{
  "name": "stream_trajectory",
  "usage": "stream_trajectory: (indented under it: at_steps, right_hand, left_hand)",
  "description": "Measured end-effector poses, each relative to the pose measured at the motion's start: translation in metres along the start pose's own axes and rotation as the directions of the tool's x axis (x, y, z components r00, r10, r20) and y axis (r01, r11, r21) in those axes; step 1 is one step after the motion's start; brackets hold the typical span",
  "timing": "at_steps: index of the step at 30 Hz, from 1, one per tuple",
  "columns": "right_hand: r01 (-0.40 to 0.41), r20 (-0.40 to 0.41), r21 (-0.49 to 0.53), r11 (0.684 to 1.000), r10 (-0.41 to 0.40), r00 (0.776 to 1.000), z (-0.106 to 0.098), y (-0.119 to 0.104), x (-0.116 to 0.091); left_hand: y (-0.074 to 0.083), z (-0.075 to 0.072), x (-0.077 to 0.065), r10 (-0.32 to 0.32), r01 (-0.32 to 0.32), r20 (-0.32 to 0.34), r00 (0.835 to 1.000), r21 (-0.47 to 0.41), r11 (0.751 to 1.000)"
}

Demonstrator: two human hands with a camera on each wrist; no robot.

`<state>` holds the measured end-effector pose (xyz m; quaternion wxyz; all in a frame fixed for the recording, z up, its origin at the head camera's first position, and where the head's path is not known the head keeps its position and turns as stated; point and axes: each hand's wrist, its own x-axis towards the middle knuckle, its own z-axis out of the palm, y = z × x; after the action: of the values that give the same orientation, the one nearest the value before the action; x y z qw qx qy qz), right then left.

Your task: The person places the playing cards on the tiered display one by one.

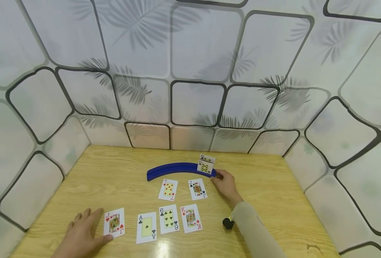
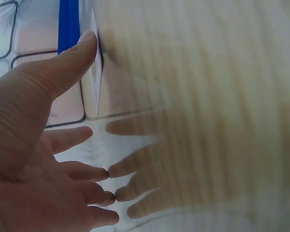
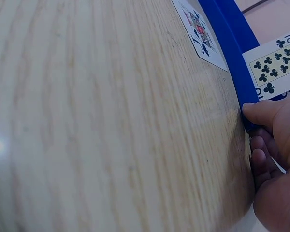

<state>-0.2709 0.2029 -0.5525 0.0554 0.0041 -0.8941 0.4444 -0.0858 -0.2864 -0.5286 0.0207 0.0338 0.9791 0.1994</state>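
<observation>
The right hand [image 1: 226, 184] pinches the curved blue plastic rack [image 1: 174, 167] on the yellow wooden table [image 1: 274, 200]; a bump might spill its white ten-of-clubs card [image 1: 205, 167]. The spread left hand [image 1: 83, 231] touches the white jack-of-hearts card [image 1: 114, 222].

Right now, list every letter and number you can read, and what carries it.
"J": heart jack
"A": club ace
"6": club six
"K": diamond king
"7": diamond seven
"J": black-suited jack
"10": club ten, in blue rack
Card behind: too small to read surely.
</observation>
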Motion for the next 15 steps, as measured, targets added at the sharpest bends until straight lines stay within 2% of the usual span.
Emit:
stream_trajectory:
  at_steps: [5,15]
  right_hand:
    - [0.003,-0.007,-0.004,1.0,-0.003,1.0,0.0012,0.0001,-0.0007]
    - [0.014,-0.007,-0.008,1.0,-0.014,1.0,0.0015,0.0008,-0.0005]
  left_hand:
    - [-0.0028,0.0007,0.0008,-0.008,0.008,0.017,1.0,0.007,1.0]
    - [-0.0063,0.0069,-0.0018,0.011,-0.012,-0.025,1.0,-0.049,0.999]
